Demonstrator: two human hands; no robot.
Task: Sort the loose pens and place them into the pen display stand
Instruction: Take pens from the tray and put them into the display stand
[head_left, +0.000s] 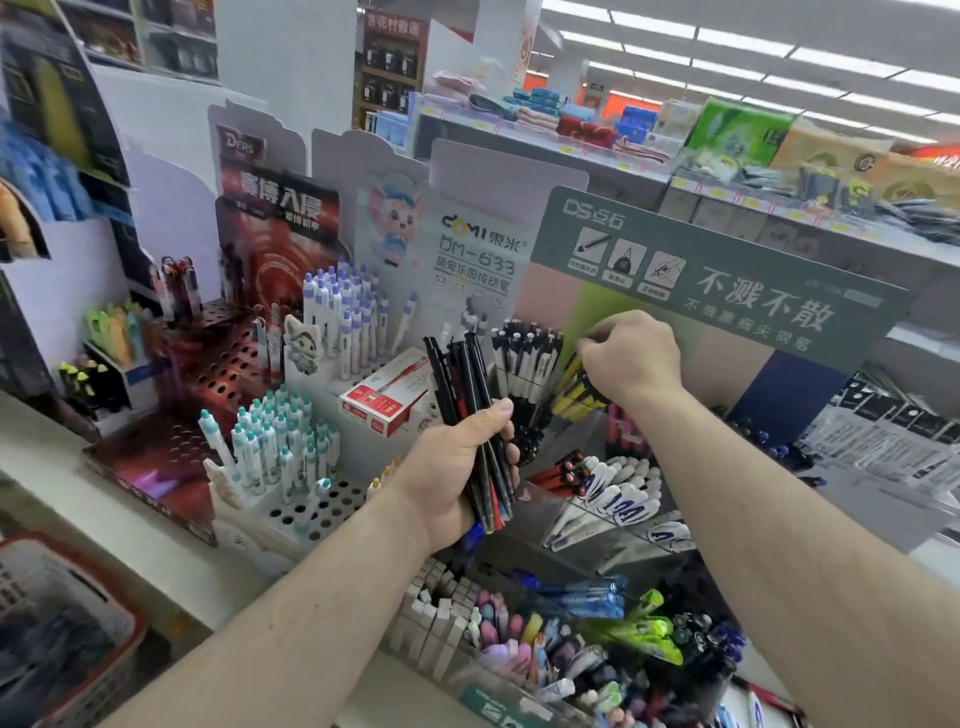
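My left hand (462, 462) grips a bundle of black and red pens (470, 410), tips pointing up, in front of the display. My right hand (631, 358) reaches over the tiered pen display stand (597, 467), fingers pinched together above the yellow and black pens (576, 395) in an upper slot. Whether the fingers hold one of those pens is hidden by the hand itself. Below it are slots with white and blue pens (618, 493) and red and black pens (558, 473).
A white perforated stand (332, 506) with teal-capped pens (270, 441) sits at the left, a red pen box (387, 397) behind it. A dark red stand (218, 358) is further left. Bins of highlighters and erasers (519, 639) lie near me. A red basket (67, 629) stands lower left.
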